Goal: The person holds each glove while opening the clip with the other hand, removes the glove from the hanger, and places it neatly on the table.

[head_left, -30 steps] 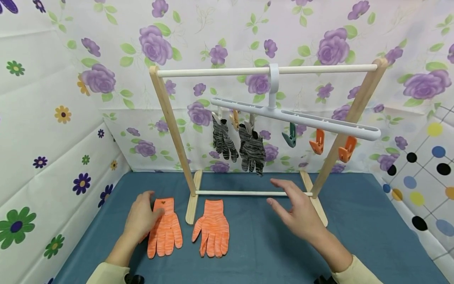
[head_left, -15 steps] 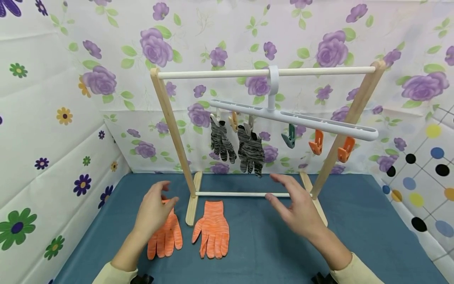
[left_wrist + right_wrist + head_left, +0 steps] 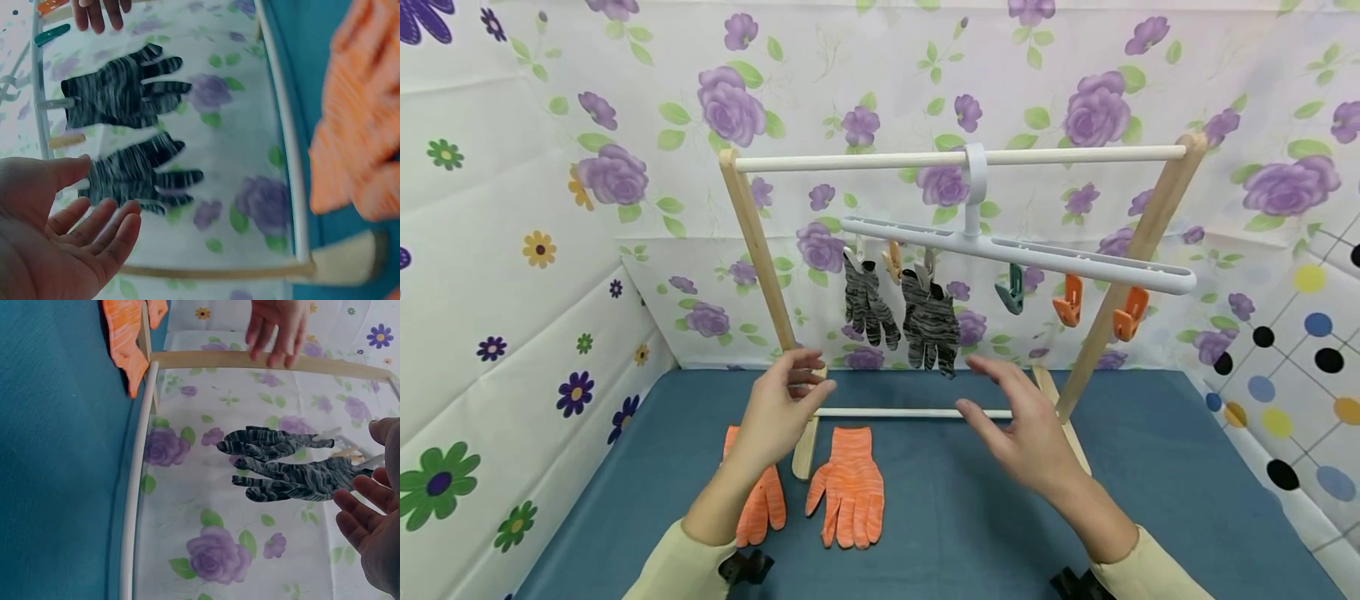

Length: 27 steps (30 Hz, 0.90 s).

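Note:
Two black-and-grey knit gloves hang from clothespins under a white hanger (image 3: 1060, 260): a left glove (image 3: 869, 307) and a right glove (image 3: 931, 321). My left hand (image 3: 781, 407) is raised in front of the rack's left leg, fingers loosely bent and holding nothing. Across from it my right hand (image 3: 1030, 429) hovers before the lower bar, thumb and fingers spread, also without anything in it. On the cloth lie two orange gloves; one orange glove (image 3: 852, 487) shows whole, while the other orange glove (image 3: 763, 504) is partly hidden behind my left forearm.
A wooden rack with a white top bar (image 3: 865, 162) carries the hanger. Along the hanger's right half hang a green clothespin (image 3: 1011, 289) and two orange clothespins (image 3: 1068, 301). A beige clothespin (image 3: 892, 262) sits between the dark gloves. Blue cloth (image 3: 940, 533) covers the table.
My left hand has moved up and to the right, from beside the left orange glove to in front of the rack's leg. The right hand stays nearly in place. The gloves have not moved.

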Available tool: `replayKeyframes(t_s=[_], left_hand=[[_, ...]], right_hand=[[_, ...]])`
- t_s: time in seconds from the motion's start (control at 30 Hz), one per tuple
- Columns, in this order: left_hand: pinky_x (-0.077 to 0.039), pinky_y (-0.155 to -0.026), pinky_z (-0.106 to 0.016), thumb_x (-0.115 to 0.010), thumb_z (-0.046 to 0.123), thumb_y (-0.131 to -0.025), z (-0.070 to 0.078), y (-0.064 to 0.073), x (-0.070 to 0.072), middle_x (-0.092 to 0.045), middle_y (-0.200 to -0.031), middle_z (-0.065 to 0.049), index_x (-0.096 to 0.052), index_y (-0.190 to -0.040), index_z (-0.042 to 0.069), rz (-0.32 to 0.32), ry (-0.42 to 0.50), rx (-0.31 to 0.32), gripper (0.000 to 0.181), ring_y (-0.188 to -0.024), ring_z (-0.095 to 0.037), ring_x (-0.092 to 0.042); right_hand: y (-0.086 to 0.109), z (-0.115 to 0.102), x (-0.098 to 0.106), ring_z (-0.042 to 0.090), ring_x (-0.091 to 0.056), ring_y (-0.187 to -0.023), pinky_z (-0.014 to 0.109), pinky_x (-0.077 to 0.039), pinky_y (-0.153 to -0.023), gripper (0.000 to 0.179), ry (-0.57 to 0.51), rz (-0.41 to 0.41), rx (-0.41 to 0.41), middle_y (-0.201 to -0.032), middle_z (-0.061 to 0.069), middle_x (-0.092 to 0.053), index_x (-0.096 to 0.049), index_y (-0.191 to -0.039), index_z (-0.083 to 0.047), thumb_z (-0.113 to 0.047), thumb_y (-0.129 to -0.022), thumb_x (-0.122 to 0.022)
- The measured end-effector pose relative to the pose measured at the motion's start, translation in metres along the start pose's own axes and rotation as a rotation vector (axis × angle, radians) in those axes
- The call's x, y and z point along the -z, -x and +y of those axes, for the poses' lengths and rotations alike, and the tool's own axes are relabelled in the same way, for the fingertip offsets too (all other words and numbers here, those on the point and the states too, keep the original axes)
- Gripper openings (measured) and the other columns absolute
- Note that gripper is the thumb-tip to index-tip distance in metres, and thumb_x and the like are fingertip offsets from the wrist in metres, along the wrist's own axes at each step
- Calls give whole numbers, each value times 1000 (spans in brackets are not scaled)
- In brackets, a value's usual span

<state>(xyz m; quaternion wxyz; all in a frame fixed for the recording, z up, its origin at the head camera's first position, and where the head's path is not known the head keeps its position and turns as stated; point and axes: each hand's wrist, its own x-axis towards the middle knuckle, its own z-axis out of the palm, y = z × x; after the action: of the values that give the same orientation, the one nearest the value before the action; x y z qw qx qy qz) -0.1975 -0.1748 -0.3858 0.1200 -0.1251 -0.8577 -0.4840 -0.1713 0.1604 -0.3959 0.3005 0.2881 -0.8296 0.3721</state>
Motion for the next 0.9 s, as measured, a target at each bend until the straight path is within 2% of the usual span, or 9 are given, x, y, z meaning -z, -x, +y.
replayKeyframes(t_s=[0.27,0.5,0.67,0.8,0.9], left_hand=[[-55,-102,-44,-71,19,-105,18,-26,-23,-64,-138,-6,-58,-147,11,-34,222,-84,44,-123,-26,-65],[-51,-108,-43,-68,16,-107,33,-51,-42,-62,-141,-15,-56,-148,2,-47,360,-126,44,-127,-27,-62],[-49,-110,-44,-66,18,-109,40,-68,-56,-60,-146,-17,-54,-151,0,-83,389,-134,47,-132,-27,-60],[-48,-111,-44,-62,22,-111,42,-79,-65,-57,-152,-15,-51,-155,3,-123,368,-132,49,-138,-26,-56],[-47,-112,-44,-60,27,-112,44,-85,-70,-57,-152,-13,-50,-157,5,-132,336,-124,51,-139,-26,-55]], right_hand=[[-2,-4,2,24,-60,-131,43,-49,-105,61,-14,11,1,-146,4,-62,-58,-150,-8,-5,-94,-82],[-3,-6,3,24,-61,-130,36,-47,-106,64,-27,24,16,-145,5,-63,-57,-151,-11,-3,-93,-82],[-5,-8,4,23,-60,-131,40,-48,-106,63,-27,19,-2,-145,4,-63,-56,-152,-11,-5,-94,-82],[-6,-9,3,23,-60,-131,44,-49,-105,61,-31,11,-11,-146,4,-62,-57,-151,-7,-6,-95,-81],[-7,-10,3,23,-60,-132,45,-49,-105,62,-33,9,-12,-146,4,-62,-56,-152,-10,-6,-95,-81]])
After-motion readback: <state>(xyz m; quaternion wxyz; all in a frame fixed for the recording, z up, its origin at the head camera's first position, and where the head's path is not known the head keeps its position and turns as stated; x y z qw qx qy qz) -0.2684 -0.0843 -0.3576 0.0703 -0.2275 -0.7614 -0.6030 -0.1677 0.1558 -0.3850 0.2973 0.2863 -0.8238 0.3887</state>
